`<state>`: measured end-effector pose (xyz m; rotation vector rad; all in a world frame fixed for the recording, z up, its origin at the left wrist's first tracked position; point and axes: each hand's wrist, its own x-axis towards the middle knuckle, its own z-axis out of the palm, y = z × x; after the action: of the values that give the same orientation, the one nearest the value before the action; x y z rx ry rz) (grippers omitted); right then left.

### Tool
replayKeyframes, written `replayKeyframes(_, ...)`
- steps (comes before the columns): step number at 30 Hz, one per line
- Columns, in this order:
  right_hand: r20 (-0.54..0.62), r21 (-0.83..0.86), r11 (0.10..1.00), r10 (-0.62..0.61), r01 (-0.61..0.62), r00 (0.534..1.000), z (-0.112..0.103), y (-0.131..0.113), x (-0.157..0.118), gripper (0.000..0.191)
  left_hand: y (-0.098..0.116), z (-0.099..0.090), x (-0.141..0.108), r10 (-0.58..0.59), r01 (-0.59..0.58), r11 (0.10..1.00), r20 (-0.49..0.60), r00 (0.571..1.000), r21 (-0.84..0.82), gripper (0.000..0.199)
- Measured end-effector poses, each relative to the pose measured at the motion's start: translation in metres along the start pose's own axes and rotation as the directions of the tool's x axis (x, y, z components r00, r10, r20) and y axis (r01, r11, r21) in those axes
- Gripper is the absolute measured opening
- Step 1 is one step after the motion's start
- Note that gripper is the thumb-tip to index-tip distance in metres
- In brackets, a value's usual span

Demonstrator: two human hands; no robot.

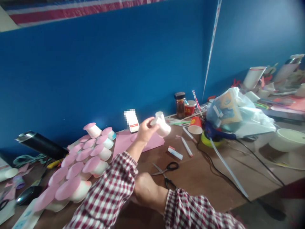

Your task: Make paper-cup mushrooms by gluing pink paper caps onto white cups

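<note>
My left hand (145, 129) is raised over the table, its thumb and fingers closed on a white paper cup (164, 128). A smaller white cylinder (159, 114) shows at the top of that cup; whether the two are joined I cannot tell. Beneath the raised hand lie sheets of pink paper (152, 145). Lower down, my right hand (146, 190) is bent inward beside my left sleeve, its fingers hidden. Black-handled scissors (164, 171) lie partly spread just beyond it. To the left stand several white cups topped with pink discs (68, 187).
A black flask (40, 144) lies tilted at the left. Right of centre are a glue stick (175, 153), pens (187, 147), a red cup (195, 125) and a lidded jar (180, 105). A blue glue gun (218, 132) trails a cable near a plastic bag (247, 117). A blue wall (107, 63) rises behind.
</note>
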<state>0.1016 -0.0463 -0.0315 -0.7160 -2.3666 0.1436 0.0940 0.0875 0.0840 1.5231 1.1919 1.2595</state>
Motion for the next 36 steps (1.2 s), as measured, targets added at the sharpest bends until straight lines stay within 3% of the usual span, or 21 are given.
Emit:
replayKeyframes(3, -0.049, 0.095, 0.959, 0.272, -0.267, 0.961, -0.014, 0.001, 0.004, 0.011, 0.008, -0.052, -0.02, -0.085, 0.041, 0.968, -0.171, 0.982, -0.246, 0.053)
replayKeyframes(6, -0.161, 0.324, 0.804, 0.567, -0.499, 0.808, -0.03, 0.002, 0.012, 0.013, -0.002, -0.094, -0.047, -0.068, -0.073, 0.92, -0.339, 0.938, -0.385, 0.038)
replayKeyframes(9, -0.282, 0.516, 0.679, 0.711, -0.523, 0.644, -0.043, 0.007, 0.018, 0.017, -0.024, -0.109, -0.076, -0.132, -0.15, 0.863, -0.502, 0.855, -0.482, 0.032)
replayKeyframes(11, -0.344, 0.6, 0.649, 0.737, -0.467, 0.582, -0.047, 0.011, 0.019, 0.017, -0.038, -0.103, -0.093, -0.201, -0.114, 0.852, -0.522, 0.829, -0.511, 0.032)
replayKeyframes(13, -0.352, 0.65, 0.633, 0.742, -0.421, 0.571, -0.048, 0.016, 0.017, 0.024, -0.047, -0.091, -0.107, -0.189, -0.091, 0.85, -0.46, 0.867, -0.519, 0.031)
replayKeyframes(16, -0.296, 0.701, 0.602, 0.734, -0.383, 0.611, -0.045, 0.022, 0.015, 0.027, -0.054, -0.073, -0.118, -0.172, -0.033, 0.851, -0.337, 0.926, -0.525, 0.035)
replayKeyframes(20, -0.264, 0.726, 0.58, 0.73, -0.368, 0.63, -0.043, 0.027, 0.014, 0.026, -0.063, -0.065, -0.122, -0.235, 0.04, 0.824, -0.277, 0.932, -0.566, 0.039)
replayKeyframes(27, -0.245, 0.724, 0.566, 0.745, -0.394, 0.621, -0.039, 0.033, 0.013, 0.027, -0.076, -0.07, -0.123, -0.276, 0.08, 0.78, -0.227, 0.934, -0.621, 0.041)
replayKeyframes(31, -0.276, 0.715, 0.564, 0.77, -0.413, 0.575, -0.043, 0.037, 0.01, 0.026, -0.079, -0.078, -0.121, -0.25, 0.023, 0.798, -0.296, 0.922, -0.602, 0.035)
replayKeyframes(36, -0.325, 0.723, 0.526, 0.831, -0.448, 0.451, -0.054, 0.049, 0.004, 0.025, -0.082, -0.091, -0.117, -0.278, -0.029, 0.784, -0.393, 0.876, -0.62, 0.031)
